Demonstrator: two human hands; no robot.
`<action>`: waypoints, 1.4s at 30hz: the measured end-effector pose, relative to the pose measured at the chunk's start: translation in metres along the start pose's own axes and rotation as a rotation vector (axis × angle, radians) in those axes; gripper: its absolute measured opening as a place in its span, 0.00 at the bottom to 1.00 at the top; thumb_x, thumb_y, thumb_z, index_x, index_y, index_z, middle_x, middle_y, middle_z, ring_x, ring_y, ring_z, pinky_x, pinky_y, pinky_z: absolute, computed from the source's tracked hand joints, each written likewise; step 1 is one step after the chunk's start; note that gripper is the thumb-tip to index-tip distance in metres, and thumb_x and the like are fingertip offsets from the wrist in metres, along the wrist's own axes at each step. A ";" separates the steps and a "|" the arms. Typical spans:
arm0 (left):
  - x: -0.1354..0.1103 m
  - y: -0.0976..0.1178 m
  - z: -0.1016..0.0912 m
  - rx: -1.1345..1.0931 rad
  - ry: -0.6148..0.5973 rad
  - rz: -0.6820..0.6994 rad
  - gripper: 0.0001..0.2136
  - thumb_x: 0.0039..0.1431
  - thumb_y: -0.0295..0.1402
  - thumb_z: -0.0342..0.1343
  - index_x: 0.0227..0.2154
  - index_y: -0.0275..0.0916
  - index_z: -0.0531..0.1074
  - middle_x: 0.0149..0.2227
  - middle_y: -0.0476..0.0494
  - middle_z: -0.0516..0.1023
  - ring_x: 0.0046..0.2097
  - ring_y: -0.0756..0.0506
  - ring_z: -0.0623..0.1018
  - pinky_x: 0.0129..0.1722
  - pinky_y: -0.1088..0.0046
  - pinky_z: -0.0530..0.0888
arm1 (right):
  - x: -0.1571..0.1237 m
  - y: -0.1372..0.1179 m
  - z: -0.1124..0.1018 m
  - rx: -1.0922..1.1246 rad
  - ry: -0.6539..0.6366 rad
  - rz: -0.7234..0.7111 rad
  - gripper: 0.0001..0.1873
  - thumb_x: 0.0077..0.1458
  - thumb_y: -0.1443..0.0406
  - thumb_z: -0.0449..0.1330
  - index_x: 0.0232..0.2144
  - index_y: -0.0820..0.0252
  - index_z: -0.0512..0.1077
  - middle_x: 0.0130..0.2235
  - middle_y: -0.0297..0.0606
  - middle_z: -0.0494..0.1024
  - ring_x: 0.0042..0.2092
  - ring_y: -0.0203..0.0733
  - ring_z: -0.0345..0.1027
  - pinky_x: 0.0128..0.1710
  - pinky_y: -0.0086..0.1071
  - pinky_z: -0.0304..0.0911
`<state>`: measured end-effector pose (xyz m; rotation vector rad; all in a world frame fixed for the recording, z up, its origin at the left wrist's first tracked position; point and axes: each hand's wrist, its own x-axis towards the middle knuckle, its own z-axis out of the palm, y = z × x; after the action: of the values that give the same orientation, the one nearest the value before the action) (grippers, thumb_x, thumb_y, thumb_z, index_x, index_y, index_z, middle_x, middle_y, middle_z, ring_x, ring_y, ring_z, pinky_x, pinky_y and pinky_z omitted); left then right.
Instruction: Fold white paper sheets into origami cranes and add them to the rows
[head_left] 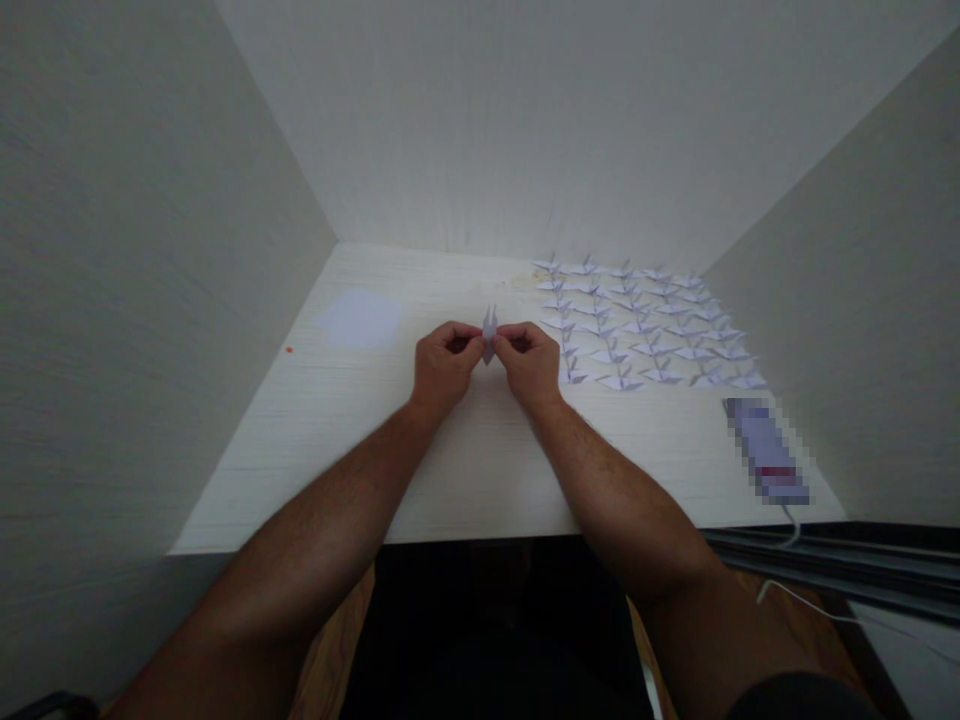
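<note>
where the left hand (pixel 448 362) and right hand (pixel 531 364) pinch a folded paper piece (pixel 489 328) from opposite sides, over the middle of the desk (pixel 480 460), it should handle as light, crisp and easily creased, best held by its edges; paper cranes (pixel 637 327) stand in rows rightward, and plain walls (pixel 480 130) enclose the pale, faintly streaked surface.
</note>
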<state>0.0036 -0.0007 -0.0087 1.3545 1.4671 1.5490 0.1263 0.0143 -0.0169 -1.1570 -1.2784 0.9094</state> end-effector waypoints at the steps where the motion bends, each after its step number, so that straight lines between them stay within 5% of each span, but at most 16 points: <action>1: 0.000 -0.001 0.000 -0.015 0.005 -0.001 0.03 0.47 0.30 0.62 0.28 0.39 0.75 0.27 0.49 0.78 0.29 0.50 0.76 0.32 0.73 0.73 | 0.000 -0.001 0.000 0.001 0.001 0.004 0.08 0.47 0.60 0.63 0.29 0.58 0.72 0.29 0.34 0.77 0.31 0.36 0.71 0.34 0.32 0.69; 7: 0.003 -0.008 0.002 -0.085 -0.006 -0.026 0.10 0.46 0.29 0.61 0.34 0.38 0.75 0.32 0.47 0.79 0.31 0.50 0.76 0.32 0.74 0.73 | 0.001 -0.001 0.004 0.117 0.006 0.012 0.13 0.44 0.64 0.63 0.33 0.56 0.64 0.30 0.30 0.75 0.31 0.34 0.70 0.34 0.31 0.67; 13: 0.004 -0.008 -0.001 -0.048 -0.101 -0.040 0.06 0.47 0.30 0.59 0.30 0.38 0.77 0.29 0.48 0.79 0.30 0.50 0.75 0.31 0.74 0.72 | 0.000 -0.003 0.002 0.112 -0.025 0.040 0.13 0.42 0.64 0.64 0.29 0.56 0.63 0.28 0.28 0.73 0.29 0.33 0.68 0.31 0.29 0.65; 24: 0.007 -0.008 -0.006 -0.002 -0.127 -0.010 0.07 0.49 0.35 0.62 0.27 0.38 0.73 0.22 0.52 0.72 0.24 0.53 0.68 0.24 0.76 0.65 | 0.001 0.004 0.000 0.057 -0.095 0.049 0.11 0.44 0.61 0.65 0.30 0.57 0.69 0.28 0.31 0.76 0.30 0.35 0.70 0.31 0.30 0.66; 42: 0.007 -0.004 -0.009 -0.180 -0.200 -0.052 0.11 0.44 0.37 0.68 0.26 0.38 0.75 0.25 0.50 0.75 0.26 0.53 0.70 0.27 0.75 0.68 | 0.001 -0.002 -0.004 -0.057 -0.060 -0.015 0.08 0.47 0.59 0.63 0.26 0.58 0.74 0.26 0.33 0.76 0.27 0.36 0.68 0.30 0.31 0.65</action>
<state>-0.0074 0.0034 -0.0099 1.3129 1.2022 1.4306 0.1298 0.0141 -0.0144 -1.1709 -1.3679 0.9076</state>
